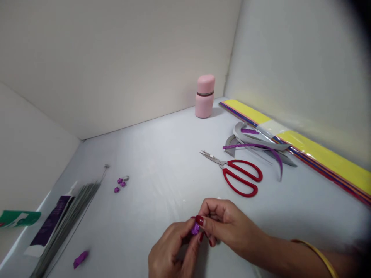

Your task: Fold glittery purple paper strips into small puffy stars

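Observation:
A small shiny purple folded piece [195,229] is pinched between the fingertips of both hands near the bottom centre. My left hand [176,247] holds it from the left with thumb and forefinger. My right hand [224,224] meets it from the right, its thumb against the piece's upper side. Beyond my hands lie red-handled scissors [239,177] with their blades nearly closed. Several small purple stars [119,180] and a silver one [126,178] rest to the left. At the lower left is a crumpled purple piece [80,259].
Grey and purple strips [257,144] lie at the right beside long packaged yellow and coloured sheets [304,143]. A pink flask [205,96] stands at the back. Thin grey wires [71,216] and a purple-and-white tube [52,222] lie at the left, near a green item [21,218].

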The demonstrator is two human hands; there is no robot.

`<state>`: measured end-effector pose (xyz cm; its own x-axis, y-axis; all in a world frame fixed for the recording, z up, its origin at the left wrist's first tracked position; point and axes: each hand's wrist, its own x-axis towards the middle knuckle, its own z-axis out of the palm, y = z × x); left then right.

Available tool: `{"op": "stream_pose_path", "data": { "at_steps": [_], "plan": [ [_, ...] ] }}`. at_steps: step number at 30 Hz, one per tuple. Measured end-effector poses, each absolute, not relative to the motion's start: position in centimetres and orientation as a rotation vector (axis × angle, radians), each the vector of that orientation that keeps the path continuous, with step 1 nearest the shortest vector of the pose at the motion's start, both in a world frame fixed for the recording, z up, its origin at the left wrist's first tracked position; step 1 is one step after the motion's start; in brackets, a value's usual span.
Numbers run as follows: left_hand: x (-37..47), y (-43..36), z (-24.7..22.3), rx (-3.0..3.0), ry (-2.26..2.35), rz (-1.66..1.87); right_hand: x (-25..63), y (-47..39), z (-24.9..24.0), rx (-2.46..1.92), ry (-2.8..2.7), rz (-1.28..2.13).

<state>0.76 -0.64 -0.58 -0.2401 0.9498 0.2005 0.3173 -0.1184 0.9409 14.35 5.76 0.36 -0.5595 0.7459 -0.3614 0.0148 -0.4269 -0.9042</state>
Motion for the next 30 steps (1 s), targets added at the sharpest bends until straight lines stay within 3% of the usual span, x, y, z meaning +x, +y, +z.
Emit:
{"op": "stream_pose_path", "data": {
  "at_steps": [7,30],
  "plan": [
    [0.90,-0.68,0.25,1.424,1.636,1.360,14.33,5.35,0.68,-1.060,-1.332,2.018],
    [0.55,0.00,0.24,0.565,1.326,1.248,14.26,5.57,0.55,-1.061,-1.336,2.019]
  ]
}}
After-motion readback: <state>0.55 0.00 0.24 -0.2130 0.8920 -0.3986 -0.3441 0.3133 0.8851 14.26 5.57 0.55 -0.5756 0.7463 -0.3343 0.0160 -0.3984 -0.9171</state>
